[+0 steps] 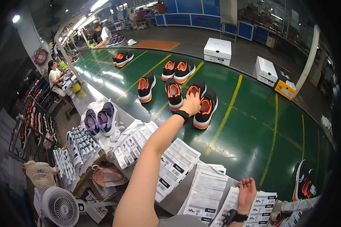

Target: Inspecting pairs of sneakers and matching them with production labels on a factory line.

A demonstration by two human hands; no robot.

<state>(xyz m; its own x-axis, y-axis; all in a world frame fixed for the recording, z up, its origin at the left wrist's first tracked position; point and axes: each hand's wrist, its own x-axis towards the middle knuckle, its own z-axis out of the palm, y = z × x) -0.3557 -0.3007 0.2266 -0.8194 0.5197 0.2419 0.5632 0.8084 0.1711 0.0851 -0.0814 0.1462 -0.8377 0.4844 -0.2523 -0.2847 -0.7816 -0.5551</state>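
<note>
My left hand [192, 104] reaches across the belt and grips the heel of a black sneaker with orange lining [201, 86], its fingers at the shoe's opening. Matching sneakers flank it: one sneaker [173, 94] close on the left, another sneaker [209, 109] close on the right. A little further left stands a single sneaker [146, 87], and behind is a pair of sneakers [181, 70]. My right hand [247, 193] hangs palm up over the printed label sheets [264, 206] at the near edge, fingers loosely bent and apart, holding nothing.
The green conveyor [250, 128] carries yellow lines and more sneakers [302, 181] at the right. White shoe boxes [218, 51] stand along the far edge. Label stacks [176, 162], purple shoes [105, 119] and a white fan [60, 206] are at the left. Co-workers [56, 75] work further off.
</note>
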